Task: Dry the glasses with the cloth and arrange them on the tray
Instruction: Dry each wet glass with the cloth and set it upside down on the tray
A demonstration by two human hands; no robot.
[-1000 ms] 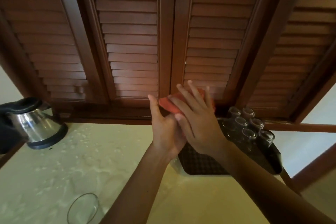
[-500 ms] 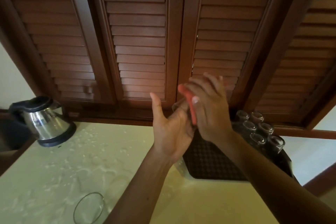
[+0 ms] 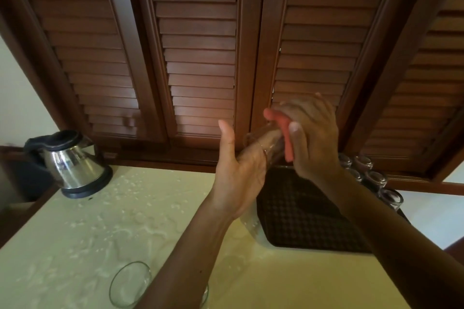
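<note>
Wet counter (image 3: pixel 82 228): kettle (image 3: pixel 72 165) left, spare glass (image 3: pixel 130 283) near, tray (image 3: pixel 301 221) behind arms.

No readable text, label, brand, number or sign shows on anything in view.
</note>
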